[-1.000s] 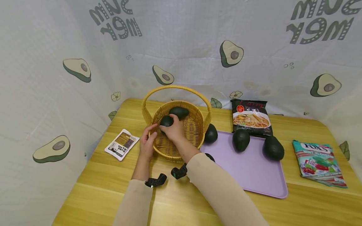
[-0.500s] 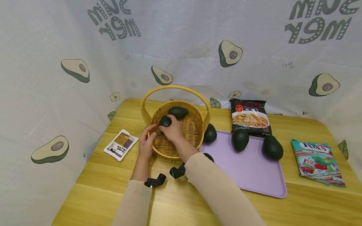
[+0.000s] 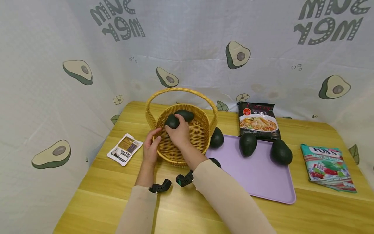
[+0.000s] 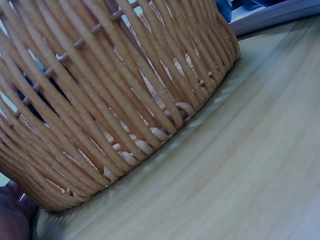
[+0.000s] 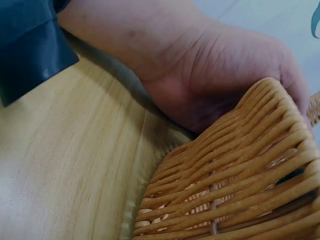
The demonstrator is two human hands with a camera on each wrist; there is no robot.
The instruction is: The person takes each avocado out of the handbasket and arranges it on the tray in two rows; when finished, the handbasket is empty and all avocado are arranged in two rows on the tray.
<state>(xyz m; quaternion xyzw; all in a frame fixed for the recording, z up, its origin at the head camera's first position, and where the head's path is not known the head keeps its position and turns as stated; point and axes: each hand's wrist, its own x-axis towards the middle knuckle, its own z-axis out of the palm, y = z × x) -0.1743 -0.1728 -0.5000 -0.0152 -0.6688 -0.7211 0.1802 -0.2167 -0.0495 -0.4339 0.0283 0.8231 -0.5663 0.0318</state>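
In the head view, a yellow wicker basket [image 3: 201, 136] with a tall arched handle stands on the wooden table. My left hand [image 3: 150, 151] grips its left rim, the thumb on the inner side. Inside the basket my right hand [image 3: 179, 133] holds a dark green avocado [image 3: 171, 121], fingers round it. A second avocado [image 3: 187, 115] lies behind it, against the back wall. Basket slats [image 4: 125, 90] fill most of the left wrist view. The right wrist view has my right hand [image 5: 225, 75] reaching over the rim, its fingertips hidden.
Right of the basket lies a lilac tray [image 3: 260, 178]. Along its back edge are avocados [image 3: 248, 144]; a dark rounded thing [image 3: 215, 162] is partly hidden by the right sleeve. Around stand a black noodle packet [image 3: 258, 122], a teal candy bag [image 3: 328, 169] and a white pouch [image 3: 125, 149].
My right hand has shifted the held avocado slightly toward the back of the basket, nearer the other avocado. The left hand stays at the rim.
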